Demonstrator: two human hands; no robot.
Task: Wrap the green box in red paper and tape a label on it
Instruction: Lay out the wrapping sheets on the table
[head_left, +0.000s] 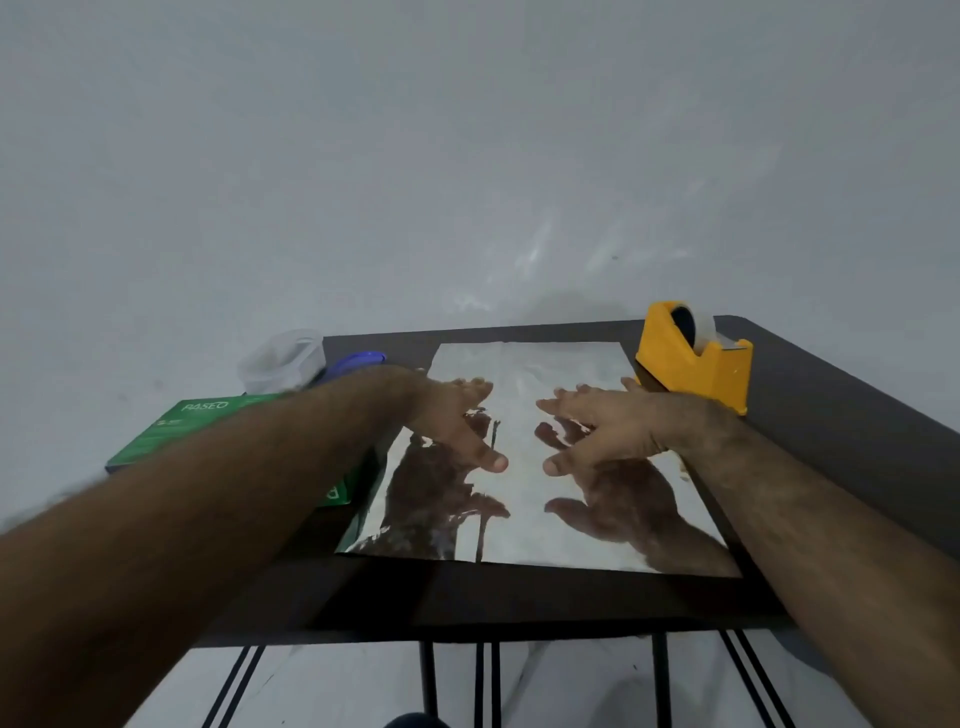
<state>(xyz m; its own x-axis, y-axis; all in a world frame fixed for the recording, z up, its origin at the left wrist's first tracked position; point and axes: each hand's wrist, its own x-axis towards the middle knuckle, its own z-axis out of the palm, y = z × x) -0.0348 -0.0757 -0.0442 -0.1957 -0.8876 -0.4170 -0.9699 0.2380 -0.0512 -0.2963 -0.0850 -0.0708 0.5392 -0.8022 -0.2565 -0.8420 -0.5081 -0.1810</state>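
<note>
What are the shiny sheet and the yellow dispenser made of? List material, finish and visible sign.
Shiny silver sheet: probably foil or metallised wrap, mirror finish; it reflects the hands and shows fine creases.
Yellow tape dispenser: likely moulded plastic, smooth and opaque; uniform colour, crisp edges.

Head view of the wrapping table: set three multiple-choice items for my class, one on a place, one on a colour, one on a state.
1. Where is the green box?
A. left of the sheet
B. on the sheet
C. behind the dispenser

2. What colour is the tape dispenser?
A. blue
B. yellow
C. red

3. How are the left hand and right hand?
A. gripping the box
B. fists
C. open, fingers spread

Key: 1 A, the box lies beside the shiny sheet, under the left forearm. 2 B, its body is yellow. 3 C, both hands spread over the sheet, holding nothing.
</note>
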